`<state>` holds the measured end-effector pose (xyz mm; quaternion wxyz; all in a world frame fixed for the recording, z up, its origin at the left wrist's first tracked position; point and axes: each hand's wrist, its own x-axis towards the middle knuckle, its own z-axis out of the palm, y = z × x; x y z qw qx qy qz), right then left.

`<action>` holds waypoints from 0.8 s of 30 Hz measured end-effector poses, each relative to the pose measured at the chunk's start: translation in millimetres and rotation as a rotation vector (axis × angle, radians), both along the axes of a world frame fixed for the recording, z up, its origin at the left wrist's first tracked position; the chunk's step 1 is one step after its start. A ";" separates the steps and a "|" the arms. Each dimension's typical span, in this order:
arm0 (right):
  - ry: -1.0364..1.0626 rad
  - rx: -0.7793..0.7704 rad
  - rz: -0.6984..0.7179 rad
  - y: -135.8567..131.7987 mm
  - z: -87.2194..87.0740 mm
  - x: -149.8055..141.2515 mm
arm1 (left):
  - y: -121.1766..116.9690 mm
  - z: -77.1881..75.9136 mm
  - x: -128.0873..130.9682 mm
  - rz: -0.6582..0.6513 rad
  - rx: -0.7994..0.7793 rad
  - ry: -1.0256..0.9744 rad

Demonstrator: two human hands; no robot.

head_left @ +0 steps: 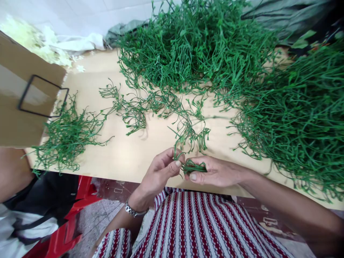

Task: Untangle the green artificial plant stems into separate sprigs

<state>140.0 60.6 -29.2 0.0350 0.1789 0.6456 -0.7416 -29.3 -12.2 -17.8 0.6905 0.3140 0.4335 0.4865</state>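
pinching a thin green stem (175, 148) between thumb and fingers, the left hand (161, 169) is just beside the right hand (218, 172), curled around a small bundle (194, 166), lower centre. much seems left: loose heaps (193, 46) on the desk (126, 154), upper centre and right.

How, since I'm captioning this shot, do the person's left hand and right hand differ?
The left hand holds a thin stem, while the right hand grips a thicker bunch. A watch circles the left hand's wrist; the right hand's wrist is bare. Both hold green strands.
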 end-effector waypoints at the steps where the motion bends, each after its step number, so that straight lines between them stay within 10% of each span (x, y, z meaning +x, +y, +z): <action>1: -0.012 0.003 -0.007 -0.2 -1.3 0.2 | 0.1 -1.8 -0.4 0.012 -0.015 -0.028; 24: 0.148 -0.322 -0.089 -8.2 -8.5 0.2 | -0.4 -4.4 13.7 0.216 0.010 -0.171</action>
